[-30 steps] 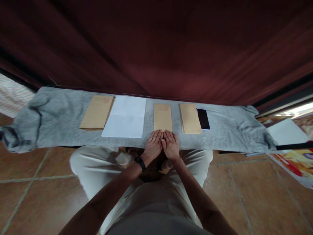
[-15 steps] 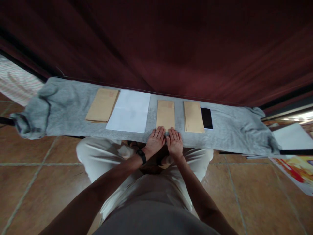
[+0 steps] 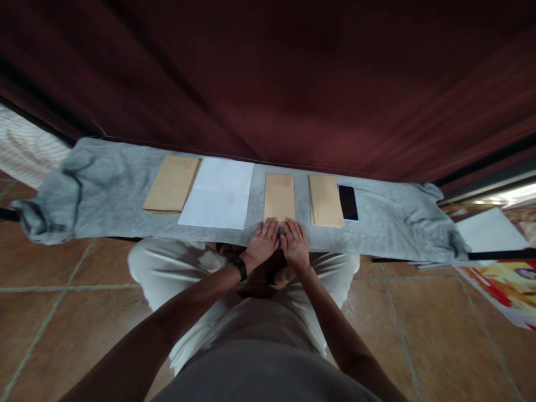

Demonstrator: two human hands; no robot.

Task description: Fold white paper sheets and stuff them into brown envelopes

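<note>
Both of my hands lie flat, side by side, on the near edge of a grey cloth [image 3: 377, 223] spread over a low surface. My left hand [image 3: 262, 244], with a black watch at the wrist, and my right hand [image 3: 295, 244] touch the near end of a narrow brown envelope [image 3: 279, 195] with their fingertips. Neither hand holds anything. To the right lies a second brown envelope stack [image 3: 325, 200]. A white sheet of paper [image 3: 218, 192] and another brown envelope stack [image 3: 171, 183] lie to the left.
A black phone [image 3: 347, 202] lies face up beside the right envelope stack. A dark red curtain [image 3: 293, 84] hangs behind the cloth. White paper [image 3: 488, 230] and a colourful printed sheet [image 3: 502, 282] lie at the right. Brown floor tiles [image 3: 62, 312] surround my legs.
The view has shifted slightly. My hands stay flat at the near end of the middle envelope, fingers a little closer together than a second ago.
</note>
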